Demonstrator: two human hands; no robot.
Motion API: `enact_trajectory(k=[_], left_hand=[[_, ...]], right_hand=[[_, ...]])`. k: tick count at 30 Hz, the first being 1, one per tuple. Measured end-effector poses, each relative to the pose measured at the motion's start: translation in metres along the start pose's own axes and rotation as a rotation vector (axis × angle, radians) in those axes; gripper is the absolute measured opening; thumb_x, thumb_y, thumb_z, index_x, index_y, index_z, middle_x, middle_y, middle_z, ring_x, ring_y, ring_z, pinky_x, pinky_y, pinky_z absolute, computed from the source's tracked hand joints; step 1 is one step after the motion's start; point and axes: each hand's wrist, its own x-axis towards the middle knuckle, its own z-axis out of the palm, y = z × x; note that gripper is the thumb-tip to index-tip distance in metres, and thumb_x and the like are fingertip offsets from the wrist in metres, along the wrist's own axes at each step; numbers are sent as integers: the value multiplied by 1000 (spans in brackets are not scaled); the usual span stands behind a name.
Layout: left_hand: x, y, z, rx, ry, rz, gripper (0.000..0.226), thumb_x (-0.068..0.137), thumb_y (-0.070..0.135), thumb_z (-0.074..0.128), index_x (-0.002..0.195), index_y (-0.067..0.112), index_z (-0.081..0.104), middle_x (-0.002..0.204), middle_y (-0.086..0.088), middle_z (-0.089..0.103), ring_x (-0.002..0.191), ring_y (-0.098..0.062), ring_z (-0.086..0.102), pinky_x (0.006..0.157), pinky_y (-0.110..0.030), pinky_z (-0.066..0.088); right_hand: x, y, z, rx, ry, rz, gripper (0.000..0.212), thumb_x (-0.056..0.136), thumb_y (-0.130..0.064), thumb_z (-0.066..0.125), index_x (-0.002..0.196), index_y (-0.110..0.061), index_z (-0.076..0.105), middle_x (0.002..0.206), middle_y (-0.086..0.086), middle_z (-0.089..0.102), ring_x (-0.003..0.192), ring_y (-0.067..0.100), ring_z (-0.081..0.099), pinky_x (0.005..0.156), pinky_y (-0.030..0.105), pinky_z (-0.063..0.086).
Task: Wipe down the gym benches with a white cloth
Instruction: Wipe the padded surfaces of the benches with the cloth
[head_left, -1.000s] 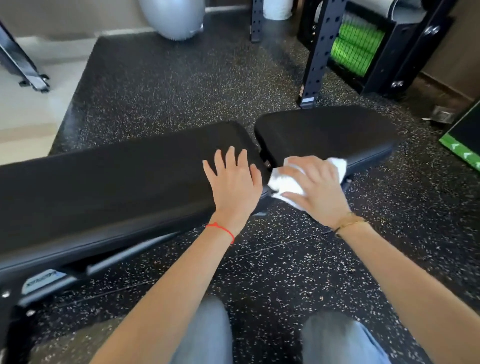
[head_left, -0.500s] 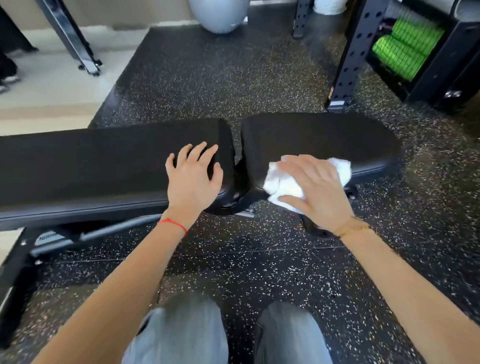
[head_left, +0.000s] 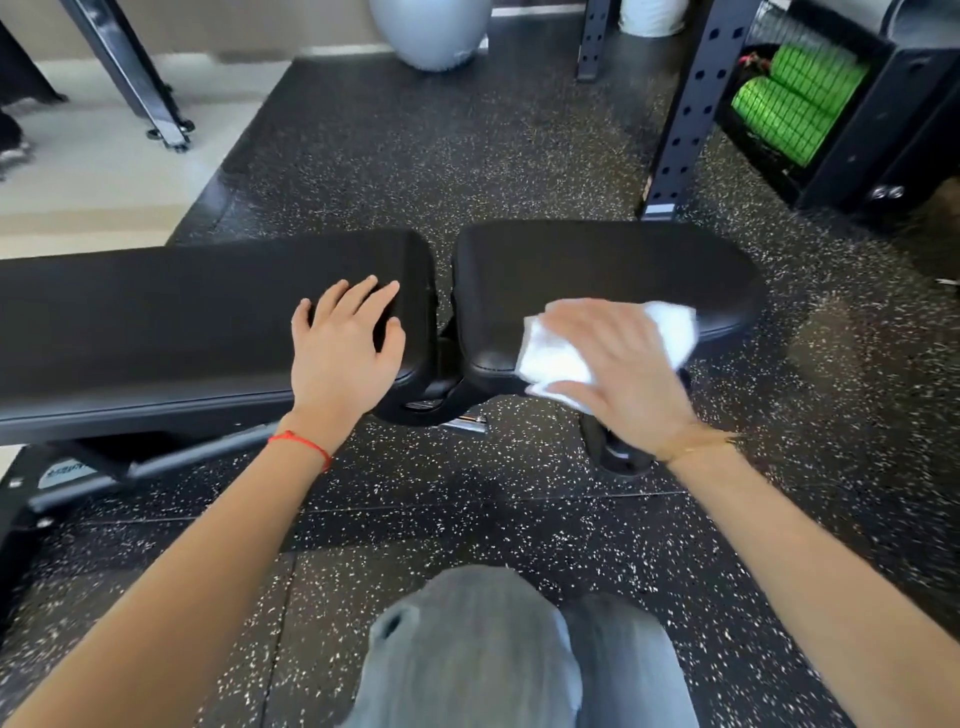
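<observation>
Pressing flat, the right hand (head_left: 618, 364) pins the white cloth (head_left: 556, 358) onto the near edge of the bench's short seat pad (head_left: 597, 260), fingers spread, not curled round it. Left hand (head_left: 345, 345) rests open, palm down, on the end of the long back pad (head_left: 156, 322), prob. as a brace. Cloth looks soft, light, bunches easily w/ loose corners sticking out past the fingers; best held under a flat palm, mid-cloth. Pads seem smooth vinyl, firm, likely slick, so the cloth should glide w/ light pressure.
</observation>
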Motion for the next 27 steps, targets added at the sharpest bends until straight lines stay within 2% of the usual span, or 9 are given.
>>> enact_trajectory(k=[3,5,10,12,16,19,21,24,27], left_hand=[[0,0,-1,10,-3,3,42,99,32,43,139,29,51,149,3,48,142,-23,36,118,-53,22],[0,-1,-2,7,-8,5,41,99,33,43,140,29,51,149,3,47,143,-23,35,118,-52,22],[0,1,-1,8,-16,-5,42,99,32,43,140,29,50,149,3,47,143,-24,34,118,-53,20],[1,3,0,2,-16,-9,42,99,30,44,140,29,51,149,3,48,143,-25,34,118,-54,19],[1,2,0,11,-16,-2,42,99,31,44,140,29,51,149,2,48,142,-25,35,118,-55,21],[1,-1,0,5,-19,1,42,99,32,43,141,30,49,149,3,47,143,-24,34,118,-54,21],[0,-2,0,1,-17,8,42,99,33,43,141,31,49,149,3,47,143,-24,35,118,-54,22],[0,-1,0,3,-15,3,42,99,33,44,141,30,50,149,3,47,143,-24,35,118,-54,22],[1,2,1,12,-24,-5,43,99,31,44,141,30,50,150,3,47,143,-25,34,118,-55,20]], right_hand=[[16,-32,10,-23,1,-111,67,94,-66,44,148,-26,39,151,-7,41,138,19,37,116,41,24],[9,-17,6,-21,-25,-146,68,95,-67,40,150,-26,35,155,-8,36,141,18,34,118,39,21],[-21,52,-10,2,-32,77,71,92,-72,35,149,-30,33,155,-9,34,141,22,34,114,40,21],[-14,37,-7,-8,-18,63,71,91,-72,37,148,-29,35,154,-8,36,141,22,34,113,42,21],[13,-33,12,0,2,-93,69,92,-68,44,148,-27,38,153,-8,38,140,21,35,116,43,22],[9,-22,9,3,-43,-169,70,94,-64,45,152,-28,32,158,-10,31,145,18,30,120,41,20],[-6,11,-1,61,-62,-81,71,93,-68,42,152,-32,28,158,-12,28,146,18,26,120,46,21],[-27,64,-18,94,-74,116,72,91,-71,37,150,-31,31,156,-9,32,145,22,27,119,49,20],[-20,58,-23,61,-78,103,71,91,-69,37,148,-27,36,153,-6,37,144,25,29,120,48,16]])
